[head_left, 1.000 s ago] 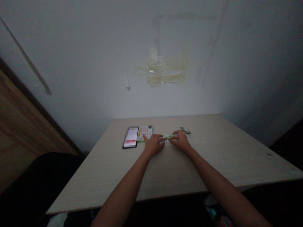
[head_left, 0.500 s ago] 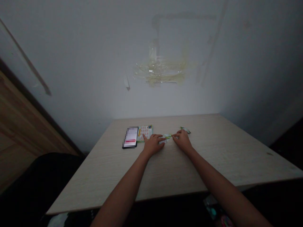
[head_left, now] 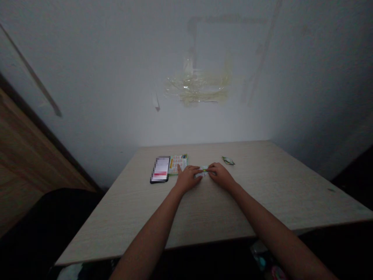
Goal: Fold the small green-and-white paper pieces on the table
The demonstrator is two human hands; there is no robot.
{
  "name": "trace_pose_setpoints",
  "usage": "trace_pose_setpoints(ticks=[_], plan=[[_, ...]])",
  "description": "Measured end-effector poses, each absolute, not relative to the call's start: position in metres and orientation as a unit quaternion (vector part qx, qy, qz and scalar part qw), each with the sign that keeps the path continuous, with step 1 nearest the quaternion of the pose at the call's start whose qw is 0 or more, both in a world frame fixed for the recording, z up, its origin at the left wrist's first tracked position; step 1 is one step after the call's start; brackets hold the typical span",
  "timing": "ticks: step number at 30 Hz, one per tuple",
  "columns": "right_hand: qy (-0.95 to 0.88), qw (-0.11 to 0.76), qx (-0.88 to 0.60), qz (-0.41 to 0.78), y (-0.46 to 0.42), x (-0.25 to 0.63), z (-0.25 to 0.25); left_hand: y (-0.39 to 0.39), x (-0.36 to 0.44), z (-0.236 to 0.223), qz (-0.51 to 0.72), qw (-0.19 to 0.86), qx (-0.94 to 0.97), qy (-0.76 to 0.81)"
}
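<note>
Near the middle of the table, a small piece of white and green printed paper (head_left: 204,170) lies between my two hands, partly covered by fingers. My left hand (head_left: 187,180) grips its left side with thumb and fingers, the little finger sticking out over a printed booklet (head_left: 175,163). From the other side my right hand (head_left: 222,175) has its fingers closed on the paper's right part. The fingertips of both hands are close together. How the paper is folded is too small to tell.
A phone (head_left: 160,170) with a lit, blurred screen lies against the booklet's left side. A small crumpled green and white piece (head_left: 228,160) rests behind my right hand. The pale table (head_left: 262,175) meets a wall (head_left: 204,124) with old tape on it.
My right hand has moved left and inward along the paper, closer to my left hand, and away from the crumpled piece. My left hand has hardly moved.
</note>
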State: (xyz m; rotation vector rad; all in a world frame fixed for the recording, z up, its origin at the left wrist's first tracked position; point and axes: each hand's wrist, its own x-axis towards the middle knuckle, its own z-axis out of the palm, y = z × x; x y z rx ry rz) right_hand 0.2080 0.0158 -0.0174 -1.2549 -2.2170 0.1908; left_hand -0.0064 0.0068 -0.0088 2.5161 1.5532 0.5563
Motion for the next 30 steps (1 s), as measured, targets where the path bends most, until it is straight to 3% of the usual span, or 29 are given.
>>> trace_pose_setpoints(ticks=[30], plan=[[-0.821,0.33,-0.462,0.061,0.0116,0.1999,-0.0213,0.0134,-0.0085,-0.0106,0.226,0.094,0.825,0.509]])
